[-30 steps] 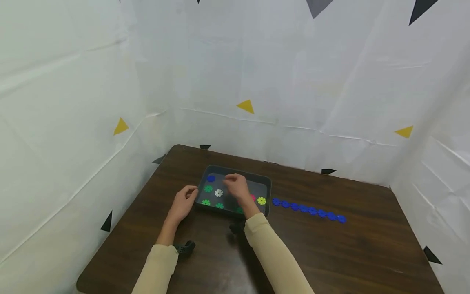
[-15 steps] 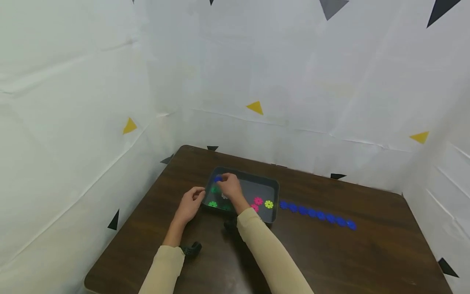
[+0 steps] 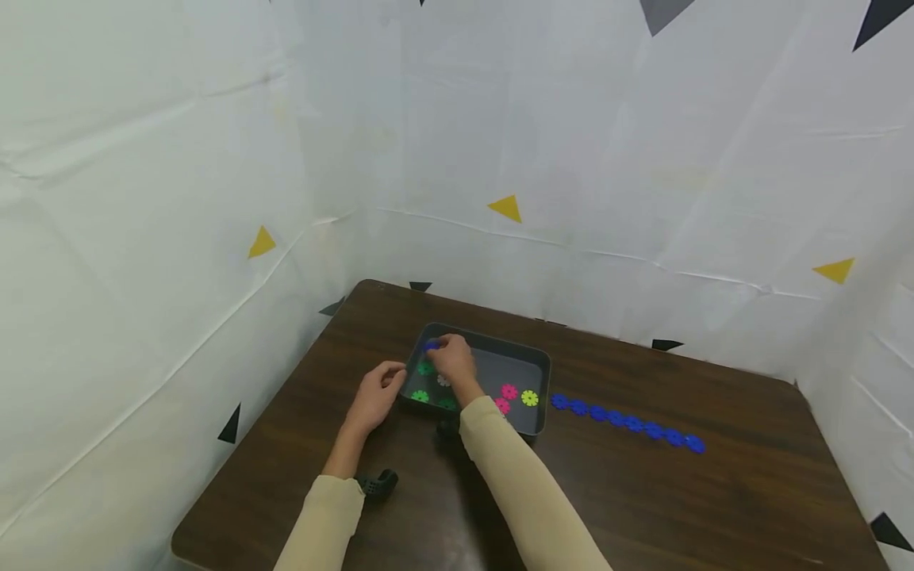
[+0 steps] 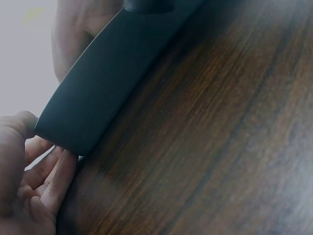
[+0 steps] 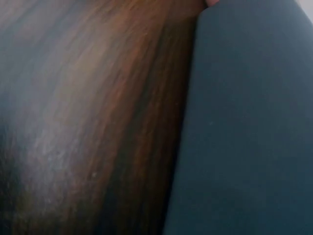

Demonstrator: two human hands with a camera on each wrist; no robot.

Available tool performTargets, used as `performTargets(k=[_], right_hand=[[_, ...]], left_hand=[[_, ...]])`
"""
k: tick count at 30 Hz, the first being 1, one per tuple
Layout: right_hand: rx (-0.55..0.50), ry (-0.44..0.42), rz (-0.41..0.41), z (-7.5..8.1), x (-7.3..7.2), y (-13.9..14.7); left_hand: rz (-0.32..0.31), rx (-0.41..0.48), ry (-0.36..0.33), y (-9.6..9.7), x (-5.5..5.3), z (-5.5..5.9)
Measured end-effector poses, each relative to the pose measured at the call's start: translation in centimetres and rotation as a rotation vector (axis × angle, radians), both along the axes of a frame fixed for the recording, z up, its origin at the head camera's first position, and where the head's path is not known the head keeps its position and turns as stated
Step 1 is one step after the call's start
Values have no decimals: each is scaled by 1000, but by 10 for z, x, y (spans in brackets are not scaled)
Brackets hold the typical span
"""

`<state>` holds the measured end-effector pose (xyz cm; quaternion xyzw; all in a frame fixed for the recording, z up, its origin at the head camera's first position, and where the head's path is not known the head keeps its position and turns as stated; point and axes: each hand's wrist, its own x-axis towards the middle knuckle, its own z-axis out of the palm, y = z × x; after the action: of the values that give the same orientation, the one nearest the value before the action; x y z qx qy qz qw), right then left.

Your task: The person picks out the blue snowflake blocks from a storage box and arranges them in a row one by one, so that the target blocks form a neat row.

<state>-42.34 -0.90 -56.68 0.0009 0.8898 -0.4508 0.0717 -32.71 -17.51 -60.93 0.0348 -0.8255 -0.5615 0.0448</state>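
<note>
My left hand (image 3: pixel 376 392) holds the near left corner of a dark grey tray (image 3: pixel 514 369). In the left wrist view its thumb lies at the rim and its fingers (image 4: pixel 61 178) are against the outer wall. Reaching into the tray, my right hand (image 3: pixel 455 361) has its curled fingertips on a blue notched plastic disc (image 3: pixel 432 346) at the far left corner. Green discs (image 3: pixel 420 396) and a white disc (image 3: pixel 443 381) lie close by, partly behind this hand. Two pink discs (image 3: pixel 509 392) and a yellow disc (image 3: pixel 529 398) lie at the tray's right side.
A row of several blue discs (image 3: pixel 634 423) runs rightward from the tray across the brown wooden table (image 3: pixel 643 500). White sheeting (image 3: pixel 571 159) with coloured triangles surrounds the table at the back and sides. The tray's wall (image 5: pixel 244 122) fills much of the right wrist view.
My right hand has moved left and down within the tray to the blue disc, uncovering the pink discs. The left hand stays at the tray corner. The head view has shifted slightly.
</note>
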Motion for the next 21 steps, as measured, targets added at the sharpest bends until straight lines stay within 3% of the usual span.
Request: performTargets(k=[7, 14, 21], right_hand=[[53, 33, -6, 2, 6, -4], [98, 52, -7, 2, 6, -1], [177, 72, 69, 2, 5, 4]], left_hand=[[7, -3, -4, 0, 1, 0], [-17, 14, -8, -1, -6, -5], [-23, 13, -20, -3, -9, -8]])
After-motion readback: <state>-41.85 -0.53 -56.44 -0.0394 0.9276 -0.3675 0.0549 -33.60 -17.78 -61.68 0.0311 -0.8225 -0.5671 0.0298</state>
